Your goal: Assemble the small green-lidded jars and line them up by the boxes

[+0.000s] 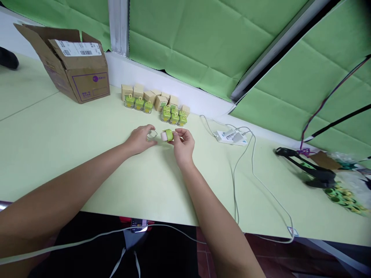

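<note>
While the left hand (139, 139) holds a clear cup (152, 134) between thumb and curled fingers, the right hand (184, 146) pinches a green cap (169, 134) with a whitish insert (164, 136). The cap lies just left of the right fingertips, its long axis roughly level, insert end facing the cup; a narrow gap separates the two. The right hand is nearer the cap, the left nearer the insert's free end. Which way the cup's mouth points cannot be determined. Below both hands is a pale green table (145, 189). Beyond them stand green-lidded containers (174, 118) and small cardboard boxes (160, 102); far left of the left hand, an open carton (91, 85); right of the right hand, a power strip (230, 138).
</note>
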### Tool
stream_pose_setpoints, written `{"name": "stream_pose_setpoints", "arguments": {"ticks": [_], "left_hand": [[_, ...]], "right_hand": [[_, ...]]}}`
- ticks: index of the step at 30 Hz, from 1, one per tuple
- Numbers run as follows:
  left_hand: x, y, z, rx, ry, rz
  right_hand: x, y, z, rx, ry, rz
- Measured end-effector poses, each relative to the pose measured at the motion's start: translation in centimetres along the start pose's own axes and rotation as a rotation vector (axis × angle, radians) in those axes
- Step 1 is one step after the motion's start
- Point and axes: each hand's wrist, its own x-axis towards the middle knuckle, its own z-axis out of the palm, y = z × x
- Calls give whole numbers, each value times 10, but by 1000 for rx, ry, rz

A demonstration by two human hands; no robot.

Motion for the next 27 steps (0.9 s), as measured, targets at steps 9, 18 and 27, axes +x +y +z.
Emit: {"name": "stream_pose_setpoints", "arguments": {"ticks": [9, 18, 27], "left_hand": [[-5, 13, -20, -101, 438, 237], [-19, 31, -18, -156, 230, 354], [-17, 28, -16, -307, 271, 372]], "right_hand": [[2, 3, 2, 150, 8, 166], [-6, -6, 6, 347, -82, 199], [-9, -14, 7, 411, -212, 231]]}}
